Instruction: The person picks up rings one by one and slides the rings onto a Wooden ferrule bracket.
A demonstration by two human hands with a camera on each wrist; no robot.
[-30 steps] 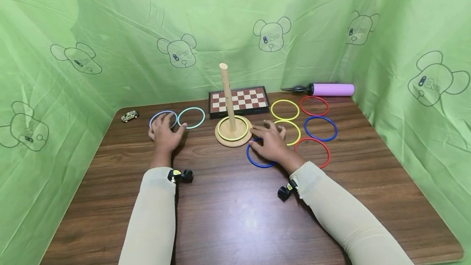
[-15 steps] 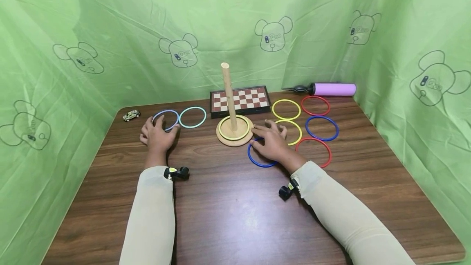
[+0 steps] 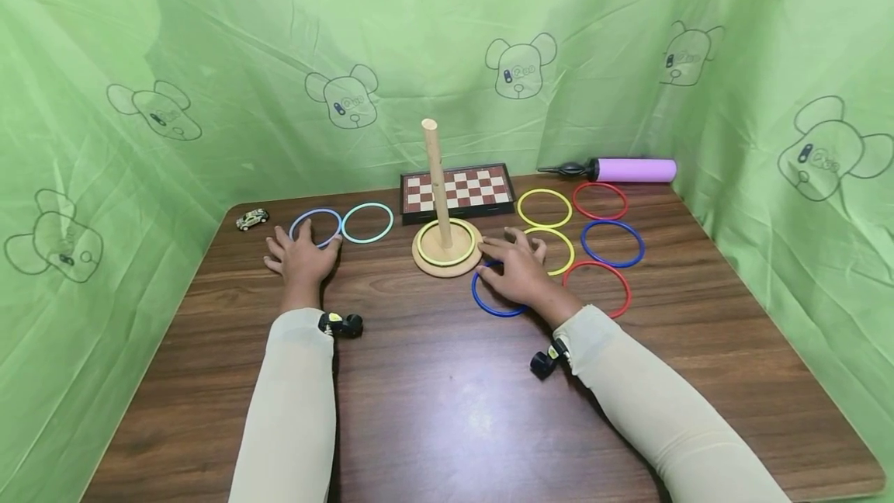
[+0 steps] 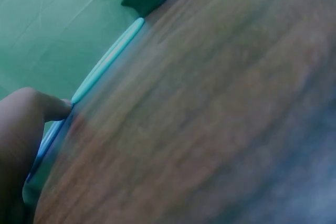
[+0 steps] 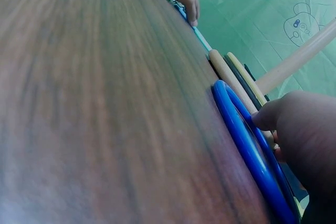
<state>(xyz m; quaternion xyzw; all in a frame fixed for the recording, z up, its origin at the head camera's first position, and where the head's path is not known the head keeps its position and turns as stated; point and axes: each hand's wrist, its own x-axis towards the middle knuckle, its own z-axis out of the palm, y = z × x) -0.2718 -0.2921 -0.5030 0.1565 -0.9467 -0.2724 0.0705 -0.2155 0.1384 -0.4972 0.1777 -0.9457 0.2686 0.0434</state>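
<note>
On the brown wooden table (image 3: 405,410), the left hand (image 3: 306,261) has drawn back to the near-left side of the light-blue ring (image 3: 316,210), baring more of it than a second ago; its fingers are spread and grip nothing, so the ring lies flat, unlifted. The right hand (image 3: 520,272) stays loosely arched over the dark-blue ring (image 3: 504,315) beside the wooden stand (image 3: 439,200), seemingly gripping nothing, though its hidden fingertips are hard to judge.
</note>
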